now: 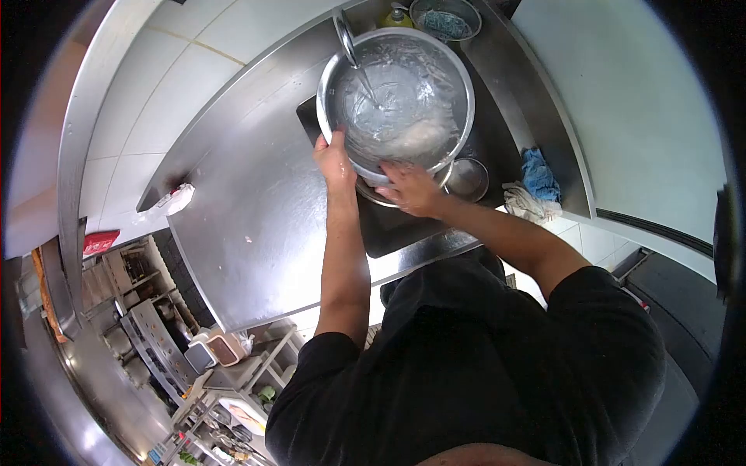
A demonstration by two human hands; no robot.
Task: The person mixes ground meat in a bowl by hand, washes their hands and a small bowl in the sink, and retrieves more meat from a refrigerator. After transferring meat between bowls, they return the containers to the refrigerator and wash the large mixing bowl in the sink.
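Observation:
A large round metal bowl (465, 78) with water and pale, whitish pieces in it is over the dark sink (381, 233). Water runs into it from the faucet (344, 39). My left hand (335, 159) grips the bowl's rim at its lower left, the thumb on the edge. At the near rim is my right hand (409, 188), its fingers apart and the fingertips at the bowl's inner edge beside the pale pieces. Beneath the bowl, another round metal vessel (374, 196) shows in part.
Right of the hands lies a small round strainer or lid (468, 180). Blue (540, 175) and whitish cloths (531, 205) are on the right ledge. A metal bowl with scouring material (446, 23) and a yellow bottle (397, 15) stand behind. The steel counter (249, 217) extends left.

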